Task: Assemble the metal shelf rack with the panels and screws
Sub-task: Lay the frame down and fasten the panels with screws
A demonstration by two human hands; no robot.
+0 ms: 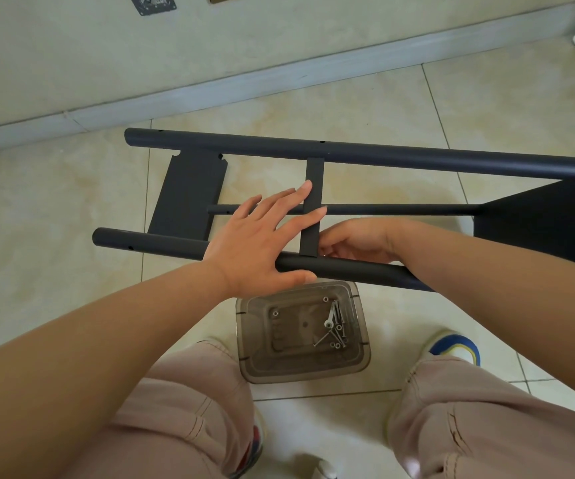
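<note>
The dark grey metal shelf rack frame [348, 157] is lying on its side on the pale tiled floor [365, 105], and its near round tube [148, 243] is being pressed by the left hand [255, 243], whose fingers [300, 195] are being held straight and spread across the flat crossbar [313, 188]. The right hand [358, 242] is being held beside that crossbar, its fingers being curled behind the near tube; whether anything is being pinched cannot be told. Just in front of the frame, silver screws [336, 323] are lying in a smoky clear plastic box [300, 369].

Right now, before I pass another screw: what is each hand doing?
Left hand: open, fingers straight, resting flat on the near tube and flat strip.
Right hand: fingers curled at the strip's lower end; cannot tell whether it holds anything.
</note>
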